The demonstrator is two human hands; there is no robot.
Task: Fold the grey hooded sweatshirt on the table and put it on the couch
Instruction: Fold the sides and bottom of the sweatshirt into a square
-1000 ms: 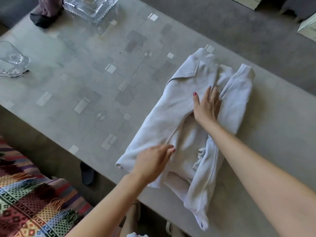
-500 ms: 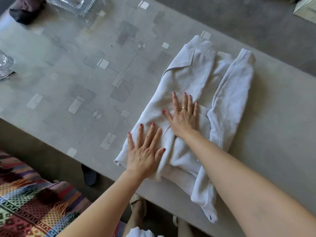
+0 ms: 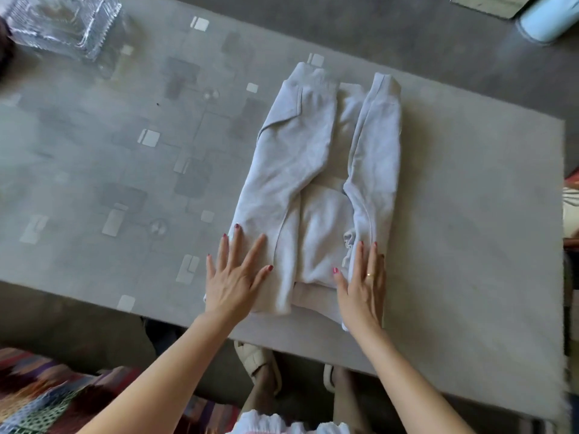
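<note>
On sweatshirt (image 3: 300,170), left hand (image 3: 233,277) flat, right hand (image 3: 363,286) flat

A cut-glass dish (image 3: 64,25) stands at the far left corner of the glass table top (image 3: 125,145), which carries a pattern of pale and grey squares. A multicoloured woven throw (image 3: 40,399) lies at the lower left, below the near table edge. A pale blue cylindrical container (image 3: 546,18) lies on the grey floor (image 3: 391,25) at the upper right, and a cream sandal (image 3: 257,360) shows beneath the near edge.

Bare grey patterned tabletop (image 3: 125,170) is lying left of the left hand (image 3: 233,278), a clear ribbed glass dish (image 3: 62,23) standing far beyond it.
</note>
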